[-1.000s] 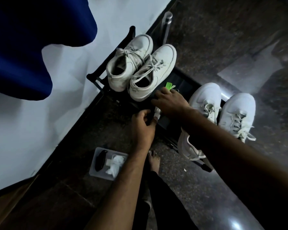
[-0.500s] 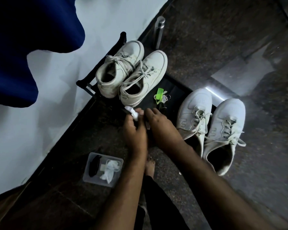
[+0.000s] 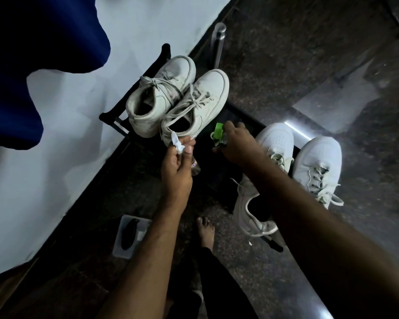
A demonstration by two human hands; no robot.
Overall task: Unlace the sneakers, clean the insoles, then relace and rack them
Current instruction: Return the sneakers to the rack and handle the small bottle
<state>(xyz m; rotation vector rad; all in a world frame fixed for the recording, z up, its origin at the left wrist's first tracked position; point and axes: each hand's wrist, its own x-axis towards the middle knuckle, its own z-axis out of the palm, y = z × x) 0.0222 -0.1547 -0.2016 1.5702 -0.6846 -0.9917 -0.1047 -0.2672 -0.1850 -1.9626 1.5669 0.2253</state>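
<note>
Two pairs of laced white sneakers stand on a low black rack (image 3: 115,116). The high-top pair (image 3: 177,100) sits at the back left by the wall. The low pair (image 3: 316,164) sits at the right, its left shoe partly hidden by my right arm. My left hand (image 3: 176,166) pinches a small white wipe (image 3: 176,143) and holds a small clear bottle against the palm, just in front of the high-tops. My right hand (image 3: 236,143) is on a green spray-top bottle (image 3: 217,133) that stands on the rack between the pairs; how its fingers lie is hidden.
A clear plastic tray (image 3: 122,247) with a dark brush lies on the floor at lower left, beside my bare foot (image 3: 205,231). A white wall runs along the left. A steel bottle (image 3: 219,42) stands behind the rack. Dark stone floor spreads to the right.
My right hand left my left hand and moved up and right onto the green spray bottle. My left hand kept the wipe and rose a little toward the high-tops.
</note>
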